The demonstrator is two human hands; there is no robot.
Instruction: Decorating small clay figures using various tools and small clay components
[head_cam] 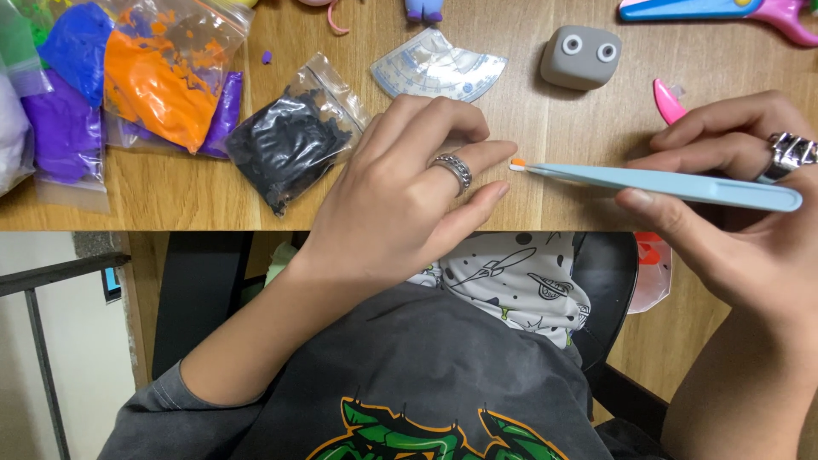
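Your right hand (750, 213) pinched pale blue tweezers (665, 183), their tips closed on 1 tiny orange bit (517, 163) at frame centre, touching your left hand's (400, 204) loosely curled, empty fingers. The grey block with 2 eyes (581, 56) (upper right) carried no orange yet.

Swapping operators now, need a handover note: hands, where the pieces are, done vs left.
Right hand: pinching light-blue tweezers, tips gripping a tiny orange clay bit at the left fingertips.
Left hand: resting on the wooden table, ring on one finger, fingertips meeting the orange bit; holds nothing visible.
Things: grey clay block with two eyes behind the tweezers; clear protractor; bags of black clay and orange clay to the left.
Done: bit picked up, eyes on block.
Left: the bit is not yet placed anywhere.
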